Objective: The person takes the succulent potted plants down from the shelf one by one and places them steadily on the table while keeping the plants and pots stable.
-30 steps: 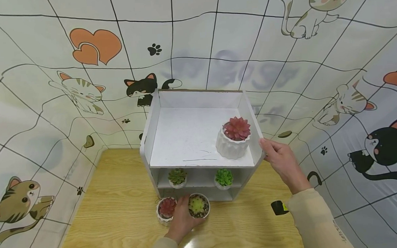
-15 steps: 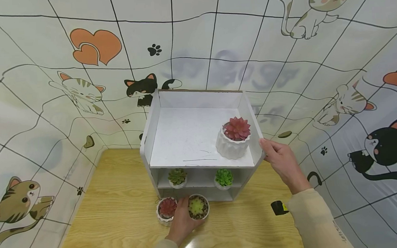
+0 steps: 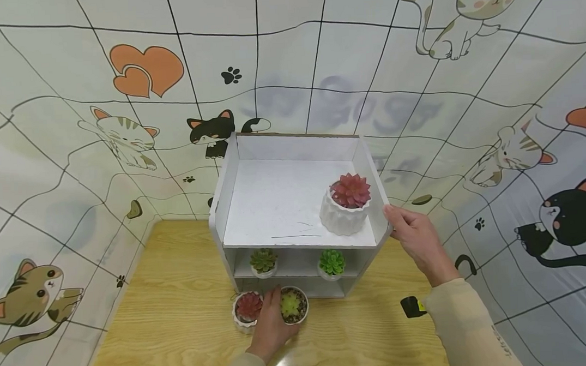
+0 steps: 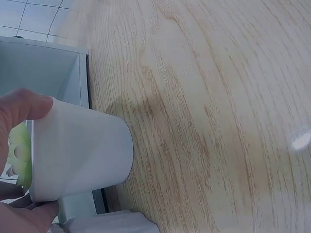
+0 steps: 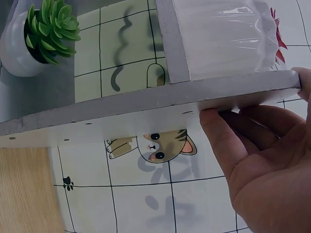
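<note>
My left hand (image 3: pixel 272 326) grips a plain white pot with a yellow-green succulent (image 3: pixel 292 305), standing at the front of a white shelf (image 3: pixel 274 200). In the left wrist view, fingers and thumb hold the upper rim of this pot (image 4: pixel 85 150), whose base is close over the wood surface. Just to its left is a ribbed white pot with a dark red succulent (image 3: pixel 247 308). My right hand (image 3: pixel 418 243) holds the right side panel of the shelf. The right wrist view shows its fingers (image 5: pixel 221 136) against the panel's outer face, near the top edge.
A red succulent in a ribbed white pot (image 3: pixel 345 210) stands on the shelf's top, at the right. Two small potted succulents, one olive-green (image 3: pixel 263 260) and one bright green (image 3: pixel 332 262), sit on the middle level. A black-and-yellow object (image 3: pixel 413 307) lies right on the wooden table (image 3: pixel 166 314).
The view has shifted very slightly. Both hands keep their holds, and the pots and shelf stay in place.
</note>
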`<state>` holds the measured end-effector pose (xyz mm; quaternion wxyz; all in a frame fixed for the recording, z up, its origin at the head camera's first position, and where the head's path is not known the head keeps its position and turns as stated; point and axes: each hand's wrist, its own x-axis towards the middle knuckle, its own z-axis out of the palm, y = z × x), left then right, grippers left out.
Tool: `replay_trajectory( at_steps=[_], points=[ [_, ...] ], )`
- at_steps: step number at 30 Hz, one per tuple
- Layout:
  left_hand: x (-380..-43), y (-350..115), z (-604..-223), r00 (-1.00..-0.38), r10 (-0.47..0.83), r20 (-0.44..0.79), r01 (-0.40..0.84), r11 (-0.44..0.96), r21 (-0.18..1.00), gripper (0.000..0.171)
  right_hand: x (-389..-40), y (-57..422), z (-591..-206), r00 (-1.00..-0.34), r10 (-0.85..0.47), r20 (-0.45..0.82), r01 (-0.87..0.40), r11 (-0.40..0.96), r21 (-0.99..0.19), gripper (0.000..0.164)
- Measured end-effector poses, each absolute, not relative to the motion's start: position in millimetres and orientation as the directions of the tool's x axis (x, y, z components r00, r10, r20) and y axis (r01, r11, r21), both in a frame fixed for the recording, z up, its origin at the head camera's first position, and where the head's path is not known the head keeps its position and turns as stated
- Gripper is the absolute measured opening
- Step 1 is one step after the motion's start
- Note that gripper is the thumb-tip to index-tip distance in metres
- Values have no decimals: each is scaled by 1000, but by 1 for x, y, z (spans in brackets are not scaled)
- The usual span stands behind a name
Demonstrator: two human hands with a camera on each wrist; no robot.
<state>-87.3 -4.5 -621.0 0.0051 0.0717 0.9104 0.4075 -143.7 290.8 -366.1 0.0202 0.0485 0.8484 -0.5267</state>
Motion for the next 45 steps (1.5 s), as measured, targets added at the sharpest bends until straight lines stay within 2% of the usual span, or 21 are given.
replay_trajectory(
  at_steps=[8, 18, 27, 35, 45],
  points=[
    [-88, -4, -623, -991, 119, 67, 130, 678, 723, 104, -143, 290, -365, -996, 54, -77, 93, 437, -895, 66],
    [-82, -7, -616, -983, 126, 132, 183, 670, 720, 96, -142, 290, -366, -995, 59, -81, 99, 454, -885, 70],
    [-77, -22, -586, -986, 149, 72, 155, 682, 715, 88, -142, 289, -366, -994, 66, -93, 113, 458, -882, 69],
    [-78, -41, -557, -983, 165, 77, 173, 713, 680, 79, -143, 289, -365, -993, 62, -102, 119, 445, -887, 69],
    [-79, -56, -522, -973, 141, 185, 230, 681, 695, 65, -142, 290, -366, -993, 62, -105, 121, 458, -881, 72]
  ],
)
